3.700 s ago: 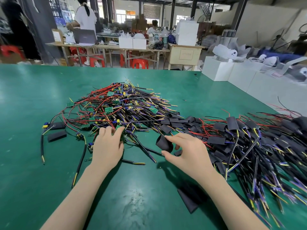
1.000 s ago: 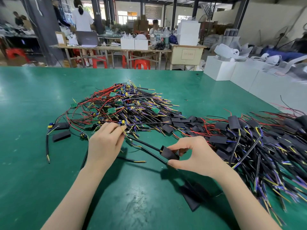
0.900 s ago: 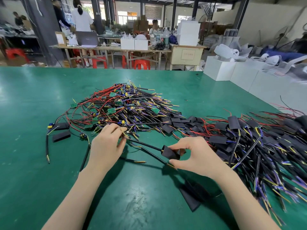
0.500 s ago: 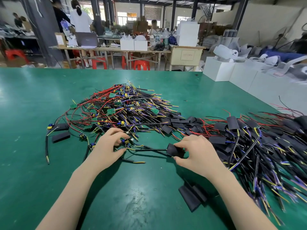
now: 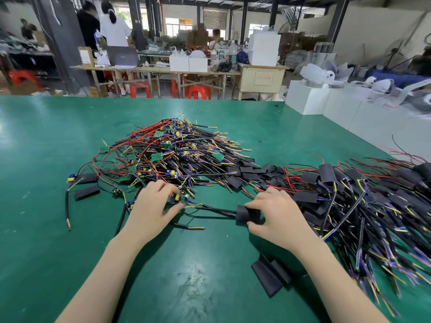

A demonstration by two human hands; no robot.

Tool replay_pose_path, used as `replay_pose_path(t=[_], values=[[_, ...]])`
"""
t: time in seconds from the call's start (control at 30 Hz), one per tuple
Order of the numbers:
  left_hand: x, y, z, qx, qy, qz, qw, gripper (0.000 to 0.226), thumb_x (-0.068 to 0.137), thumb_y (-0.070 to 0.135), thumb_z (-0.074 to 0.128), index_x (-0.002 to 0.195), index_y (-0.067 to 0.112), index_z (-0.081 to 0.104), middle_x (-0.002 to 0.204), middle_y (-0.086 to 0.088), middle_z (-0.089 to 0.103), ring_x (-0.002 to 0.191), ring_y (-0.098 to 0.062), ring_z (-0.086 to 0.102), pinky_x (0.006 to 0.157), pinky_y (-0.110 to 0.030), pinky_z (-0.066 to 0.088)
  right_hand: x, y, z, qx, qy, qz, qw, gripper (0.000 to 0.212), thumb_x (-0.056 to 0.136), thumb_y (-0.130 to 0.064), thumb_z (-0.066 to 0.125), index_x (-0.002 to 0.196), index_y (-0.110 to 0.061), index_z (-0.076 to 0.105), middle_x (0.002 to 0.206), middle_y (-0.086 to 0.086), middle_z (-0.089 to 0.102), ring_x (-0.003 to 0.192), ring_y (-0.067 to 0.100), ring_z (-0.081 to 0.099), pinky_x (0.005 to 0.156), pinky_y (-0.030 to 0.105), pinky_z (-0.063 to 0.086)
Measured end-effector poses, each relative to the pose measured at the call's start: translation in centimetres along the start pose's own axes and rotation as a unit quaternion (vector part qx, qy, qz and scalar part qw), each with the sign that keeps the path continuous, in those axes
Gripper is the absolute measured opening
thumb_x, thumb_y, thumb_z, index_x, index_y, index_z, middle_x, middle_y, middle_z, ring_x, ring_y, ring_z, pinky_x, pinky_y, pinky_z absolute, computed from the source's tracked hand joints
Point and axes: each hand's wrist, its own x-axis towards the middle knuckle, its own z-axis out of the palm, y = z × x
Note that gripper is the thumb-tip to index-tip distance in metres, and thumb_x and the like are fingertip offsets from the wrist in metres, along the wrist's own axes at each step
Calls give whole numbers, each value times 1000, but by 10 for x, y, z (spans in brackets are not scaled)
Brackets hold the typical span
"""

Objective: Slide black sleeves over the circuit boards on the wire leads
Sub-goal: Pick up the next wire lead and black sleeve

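My left hand (image 5: 155, 206) pinches a small green circuit board (image 5: 179, 198) at the near edge of the pile of bare boards and wires (image 5: 168, 155). A black cable (image 5: 217, 210) runs from that board to the right. My right hand (image 5: 275, 215) grips a black sleeve (image 5: 245, 213) threaded on that cable, a short way from the board. Between the two hands the cable is stretched nearly level just above the green table (image 5: 70, 252).
A heap of sleeved leads (image 5: 363, 197) fills the right side. Loose black sleeves (image 5: 268, 273) lie near my right forearm, and two more (image 5: 86, 191) sit at the left. White boxes (image 5: 307, 99) line the far right edge. People work at benches behind.
My left hand has picked a board from the pile's edge. My right hand has threaded the sleeve onto the cable, which has swung level between my hands.
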Motion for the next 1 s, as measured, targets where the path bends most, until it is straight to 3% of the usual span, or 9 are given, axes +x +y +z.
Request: replay_pose_path(t=[0.2,0.3,0.43,0.63,0.8,1.0], values=[[3,12,-4,-88,46,-10,995,28,89,34,68,107,12,67,104,4,58,104,-16,51,91,-29,36,1,-2,0,0,38,-2,999,31,77,-42,60,102,-26,70,89,-8,64,95,20,47,79,32,32],[1,26,-5,-90,28,30,995,41,89,51,56,105,16,67,104,7,65,100,-14,58,92,-36,40,1,-8,0,44,112,-18,993,31,73,-33,70,101,-21,72,86,-5,66,89,25,54,75,34,37],[0,47,-3,-95,30,77,992,41,87,52,51,99,16,67,93,9,67,85,-12,61,85,-27,38,3,-21,-1,87,183,-80,976,37,71,-25,77,107,-18,71,93,-5,67,86,23,59,72,37,43],[-2,55,-6,-163,60,82,981,24,82,37,70,90,15,68,81,7,63,69,-13,57,71,-32,48,4,-22,0,75,188,-128,971,41,76,-22,77,115,-13,68,103,-1,67,92,25,61,75,35,44],[-2,57,-9,-215,31,76,973,20,79,34,78,82,16,68,72,10,62,65,-10,53,63,-18,44,4,-20,-1,95,181,-148,968,40,78,-16,76,117,-10,67,104,4,65,94,29,59,72,40,49],[-2,54,-9,-274,-16,47,960,22,73,38,78,82,19,71,71,9,67,65,-14,60,65,-21,50,4,-18,-2,99,185,-143,967,39,77,-13,76,115,-9,67,102,5,64,92,30,58,72,43,49]])
